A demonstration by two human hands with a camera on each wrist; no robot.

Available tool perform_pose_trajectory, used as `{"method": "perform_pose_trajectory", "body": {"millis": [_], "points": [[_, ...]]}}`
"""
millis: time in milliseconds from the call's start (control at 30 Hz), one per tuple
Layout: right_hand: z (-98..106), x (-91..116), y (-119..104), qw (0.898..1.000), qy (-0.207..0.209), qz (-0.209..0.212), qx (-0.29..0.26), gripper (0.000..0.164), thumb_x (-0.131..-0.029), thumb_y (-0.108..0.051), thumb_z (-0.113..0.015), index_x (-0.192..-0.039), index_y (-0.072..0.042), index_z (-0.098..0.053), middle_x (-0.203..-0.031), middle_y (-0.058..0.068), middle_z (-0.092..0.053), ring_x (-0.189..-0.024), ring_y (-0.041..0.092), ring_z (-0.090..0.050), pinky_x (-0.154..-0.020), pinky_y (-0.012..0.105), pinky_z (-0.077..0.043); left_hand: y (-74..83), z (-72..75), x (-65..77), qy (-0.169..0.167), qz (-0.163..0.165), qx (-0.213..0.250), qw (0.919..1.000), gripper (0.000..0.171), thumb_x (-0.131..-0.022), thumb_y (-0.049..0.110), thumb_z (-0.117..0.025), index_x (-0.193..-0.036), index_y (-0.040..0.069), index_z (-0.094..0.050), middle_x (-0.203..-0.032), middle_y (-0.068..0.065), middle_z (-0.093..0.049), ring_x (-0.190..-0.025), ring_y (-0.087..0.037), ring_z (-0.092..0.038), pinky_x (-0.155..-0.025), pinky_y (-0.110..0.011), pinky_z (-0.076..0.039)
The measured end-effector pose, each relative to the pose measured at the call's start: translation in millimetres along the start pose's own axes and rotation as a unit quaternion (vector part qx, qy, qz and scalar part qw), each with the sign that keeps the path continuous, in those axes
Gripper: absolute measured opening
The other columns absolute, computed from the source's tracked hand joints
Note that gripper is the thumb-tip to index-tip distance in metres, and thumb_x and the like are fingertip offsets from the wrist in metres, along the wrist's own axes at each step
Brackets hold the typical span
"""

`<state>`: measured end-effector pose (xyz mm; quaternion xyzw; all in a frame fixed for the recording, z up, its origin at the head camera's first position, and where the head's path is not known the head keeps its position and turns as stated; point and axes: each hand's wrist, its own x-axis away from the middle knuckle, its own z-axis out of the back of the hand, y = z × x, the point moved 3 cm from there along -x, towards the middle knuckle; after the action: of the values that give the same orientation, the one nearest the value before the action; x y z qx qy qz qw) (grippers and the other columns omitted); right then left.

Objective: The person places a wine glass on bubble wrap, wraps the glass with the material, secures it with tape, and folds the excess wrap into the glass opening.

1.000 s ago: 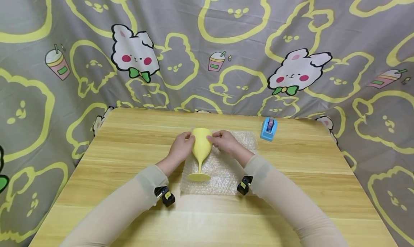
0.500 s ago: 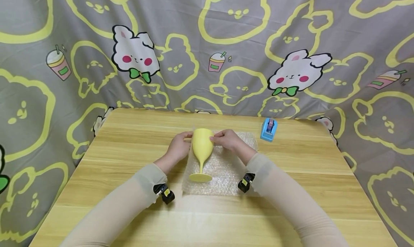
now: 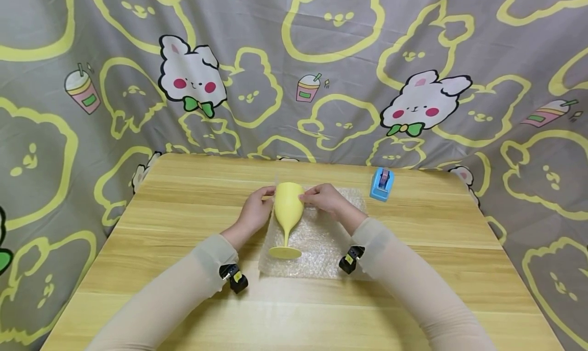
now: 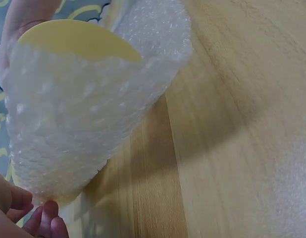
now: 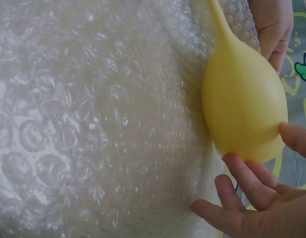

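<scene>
A yellow goblet lies on its side on a sheet of bubble wrap, its rim away from me and its foot nearer. My right hand holds the cup by the rim; the right wrist view shows thumb and fingers on its yellow surface. At the goblet's left, my left hand pinches the edge of the wrap. In the left wrist view the lifted bubble wrap stands up beside the goblet and hides most of it, with the round foot showing above.
A blue tape dispenser stands at the back right of the wooden table. Behind the table hangs a grey patterned curtain, which also runs along both sides.
My left hand has left the goblet's side and taken the wrap's left edge, which is now raised. The goblet has shifted slightly right, with my right hand still on it.
</scene>
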<state>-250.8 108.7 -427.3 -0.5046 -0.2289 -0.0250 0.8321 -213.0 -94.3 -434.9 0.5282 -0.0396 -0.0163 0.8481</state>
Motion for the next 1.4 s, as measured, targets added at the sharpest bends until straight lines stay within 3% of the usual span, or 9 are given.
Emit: {"method": "perform_pose_trajectory", "body": {"millis": [200, 333, 533, 633, 700, 800, 967, 1133, 1400], "points": [[0.5, 1.2, -1.0, 1.0, 0.0, -0.007, 0.007, 0.047, -0.091, -0.032, -0.075, -0.121, 0.003, -0.067, -0.13, 0.016, -0.062, -0.123, 0.03, -0.055, -0.105, 0.044, -0.046, 0.4, -2.3, 0.3, -0.002, -0.004, 0.001, 1.0, 0.038, -0.104, 0.008, -0.051, -0.142, -0.001, -0.052, -0.136, -0.019, -0.057, -0.117, -0.035, -0.06, -0.094, -0.043, -0.054], [0.1, 1.8, -1.1, 1.0, 0.001, -0.01, 0.009, 0.048, -0.09, -0.033, -0.075, -0.121, 0.003, -0.067, -0.129, 0.015, -0.062, -0.116, 0.027, -0.056, -0.101, 0.042, -0.048, -1.1, -4.2, 1.0, -0.004, -0.012, -0.004, 0.9999, 0.04, -0.105, 0.007, -0.049, -0.144, 0.0, -0.05, -0.135, -0.021, -0.058, -0.115, -0.036, -0.061, -0.094, -0.044, -0.054], [0.3, 2.0, -0.4, 1.0, -0.01, -0.019, 0.009, 0.045, -0.093, -0.035, -0.073, -0.121, 0.0, -0.068, -0.119, 0.01, -0.065, -0.091, 0.019, -0.054, -0.086, 0.038, -0.05, -1.9, -6.6, 1.9, -0.018, -0.019, -0.006, 0.9996, 0.042, -0.107, 0.01, -0.045, -0.148, 0.003, -0.044, -0.137, -0.023, -0.054, -0.119, -0.038, -0.058, -0.095, -0.046, -0.052], [0.4, 1.8, 0.6, 0.999, -0.018, -0.028, 0.0, 0.045, -0.093, -0.034, -0.072, -0.123, -0.001, -0.067, -0.108, 0.011, -0.065, -0.07, 0.013, -0.048, -0.074, 0.034, -0.047, -0.8, -6.8, 3.2, -0.023, -0.018, -0.007, 0.9995, 0.043, -0.107, 0.011, -0.044, -0.15, 0.004, -0.043, -0.14, -0.025, -0.051, -0.122, -0.041, -0.055, -0.096, -0.05, -0.051], [0.4, 1.8, 1.2, 0.999, -0.023, -0.028, -0.009, 0.044, -0.094, -0.031, -0.072, -0.124, 0.001, -0.066, -0.104, 0.012, -0.065, -0.066, 0.013, -0.046, -0.069, 0.033, -0.044, 0.5, -6.8, 4.3, -0.025, -0.012, -0.004, 0.9996, 0.044, -0.107, 0.013, -0.043, -0.15, 0.006, -0.042, -0.141, -0.026, -0.05, -0.124, -0.042, -0.054, -0.098, -0.051, -0.05], [0.2, 1.4, 2.5, 0.999, -0.028, -0.023, -0.021, 0.043, -0.095, -0.027, -0.071, -0.123, 0.004, -0.065, -0.102, 0.011, -0.066, -0.077, 0.017, -0.055, -0.073, 0.033, -0.048, 2.1, -7.0, 6.2, -0.032, -0.007, 0.001, 0.9995, 0.045, -0.108, 0.014, -0.043, -0.152, 0.007, -0.039, -0.143, -0.027, -0.048, -0.126, -0.043, -0.052, -0.1, -0.053, -0.048], [0.0, 0.3, 5.0, 0.998, -0.039, -0.022, -0.042, 0.042, -0.096, -0.022, -0.07, -0.125, 0.007, -0.061, -0.104, 0.01, -0.067, -0.106, 0.029, -0.061, -0.091, 0.04, -0.051, 2.6, -7.8, 7.9, -0.042, -0.006, 0.011, 0.9991, 0.046, -0.109, 0.015, -0.041, -0.154, 0.009, -0.036, -0.145, -0.027, -0.046, -0.128, -0.043, -0.05, -0.102, -0.053, -0.047], [0.4, -0.3, 5.7, 0.997, -0.04, -0.028, -0.056, 0.045, -0.096, -0.021, -0.07, -0.13, 0.006, -0.058, -0.109, 0.012, -0.069, -0.113, 0.032, -0.062, -0.1, 0.044, -0.049, 0.2, -8.8, 7.2, -0.045, -0.006, 0.017, 0.9988, 0.045, -0.109, 0.017, -0.041, -0.154, 0.011, -0.036, -0.146, -0.027, -0.044, -0.129, -0.043, -0.05, -0.102, -0.053, -0.047], [2.1, 0.4, 5.3, 0.996, -0.049, -0.019, -0.066, 0.049, -0.095, -0.02, -0.07, -0.133, 0.005, -0.052, -0.115, 0.018, -0.07, -0.117, 0.035, -0.062, -0.104, 0.049, -0.046, -0.3, -9.4, 6.8, -0.047, -0.003, 0.021, 0.9987, 0.045, -0.109, 0.017, -0.042, -0.153, 0.012, -0.036, -0.143, -0.028, -0.046, -0.128, -0.042, -0.051, -0.101, -0.052, -0.048]]}}
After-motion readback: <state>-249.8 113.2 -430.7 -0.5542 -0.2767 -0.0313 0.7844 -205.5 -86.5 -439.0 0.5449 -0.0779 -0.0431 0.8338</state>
